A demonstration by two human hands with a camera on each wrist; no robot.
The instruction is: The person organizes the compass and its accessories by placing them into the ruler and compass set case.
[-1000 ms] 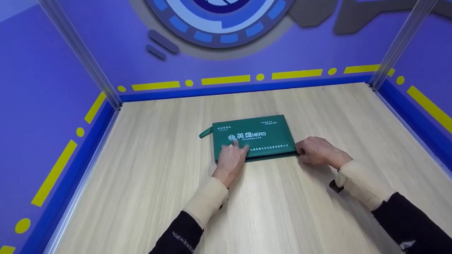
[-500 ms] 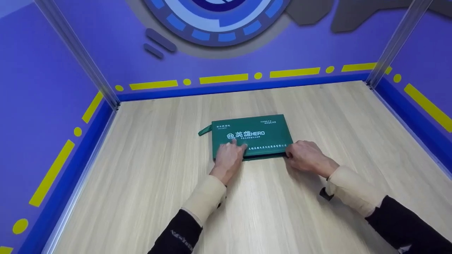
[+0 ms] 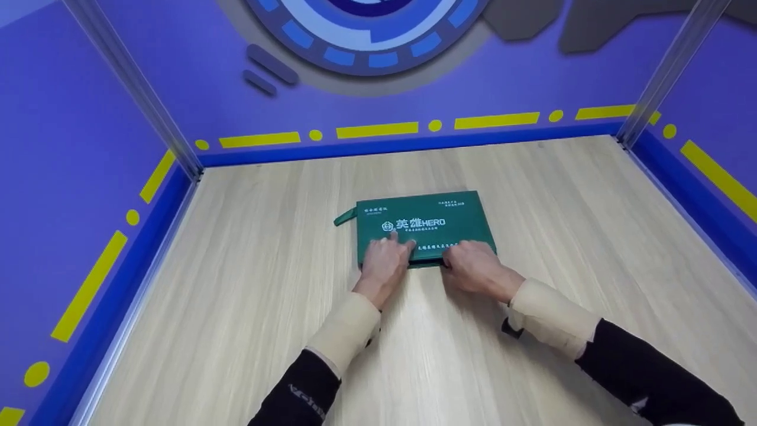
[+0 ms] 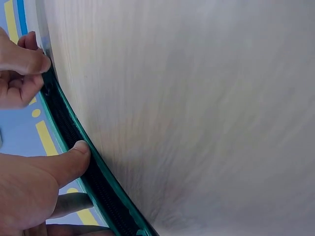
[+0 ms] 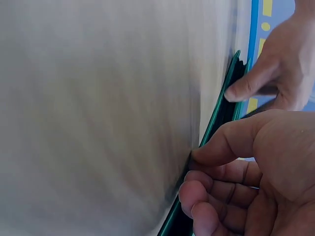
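Note:
A flat green zippered case (image 3: 423,207) with white HERO lettering lies on the wooden table, its zipper edge facing me. My left hand (image 3: 383,263) presses on its front left part, fingers extended over the cover. In the left wrist view, that hand's thumb (image 4: 78,152) rests against the dark zipper band (image 4: 59,110). My right hand (image 3: 476,266) is at the front edge, right of the left hand, with thumb and index finger pinching at the zipper pull. The pull itself is mostly hidden by the fingers. The right wrist view shows the other fingers (image 5: 197,196) curled.
A green wrist strap (image 3: 345,218) sticks out from the case's left side. The pale wooden table (image 3: 266,254) is bounded by blue-purple printed walls (image 3: 177,77) with yellow marks, joined by metal corner posts (image 3: 674,71).
My right hand has slid left along the case's front edge, from its right corner toward the left hand. My left hand and the case stay nearly in place.

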